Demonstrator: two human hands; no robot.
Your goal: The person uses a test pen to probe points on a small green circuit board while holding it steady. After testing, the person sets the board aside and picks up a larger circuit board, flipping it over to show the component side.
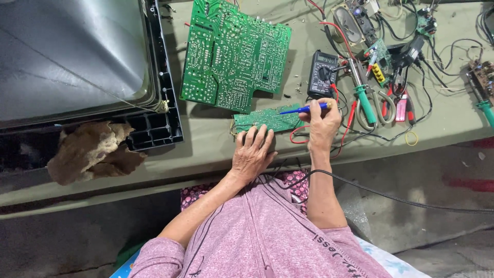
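Observation:
My left hand (253,153) lies flat on the near edge of a small green circuit board (267,119), fingers spread on it. My right hand (322,125) grips a blue-handled soldering iron (303,109) like a pen, its tip pointing left over that board. A black cable (391,196) runs from the iron off to the right. Just beyond lies a large green circuit board (231,54), solder side up.
A black multimeter (322,73) with red leads sits behind my right hand. Green-handled tools (365,102), pliers and loose wires crowd the right side. A tube television (77,62) lies face down at left, with a brown rag (90,152) beside it on the table edge.

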